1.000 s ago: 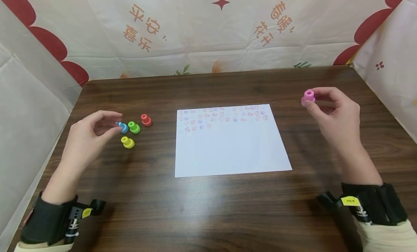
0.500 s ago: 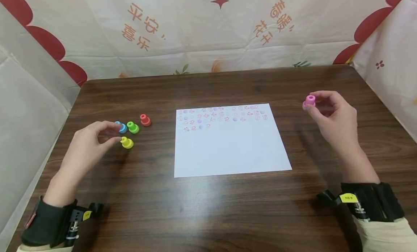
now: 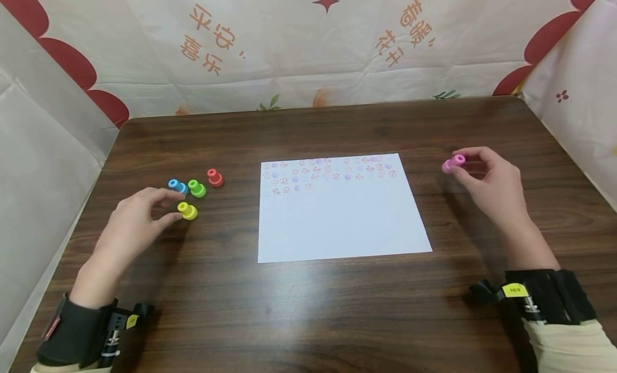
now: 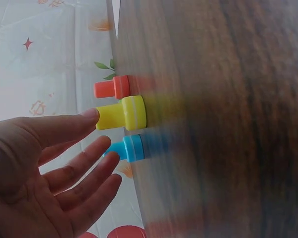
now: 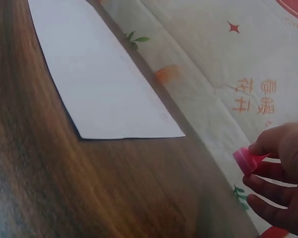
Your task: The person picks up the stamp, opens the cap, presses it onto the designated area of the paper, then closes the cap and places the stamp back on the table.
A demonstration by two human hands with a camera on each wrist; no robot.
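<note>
My right hand (image 3: pixel 498 188) pinches a pink toy stamp (image 3: pixel 453 163) between thumb and fingers, tilted and held above the table to the right of the paper. In the right wrist view the wide end of the pink stamp (image 5: pixel 245 161) points away from the palm. At the left, my left hand (image 3: pixel 135 217) reaches toward a yellow stamp (image 3: pixel 189 211) standing on the table. Its thumb tip is right at the handle of the yellow stamp (image 4: pixel 133 113), while the fingers stay spread apart. A blue stamp (image 3: pixel 178 187) stands just beyond the fingertips, with a green stamp (image 3: pixel 197 189) beside it.
A red stamp (image 3: pixel 215 178) stands a little farther back. White paper (image 3: pixel 342 217) lies mid-table, with rows of small red and purple prints along its far part. A printed cloth (image 3: pixel 299 51) hangs behind the brown table (image 3: pixel 289 319).
My left hand has moved nearer, from the blue stamp to the yellow one. My right hand has come lower and nearer, tilting the pink stamp. The standing stamps keep their places.
</note>
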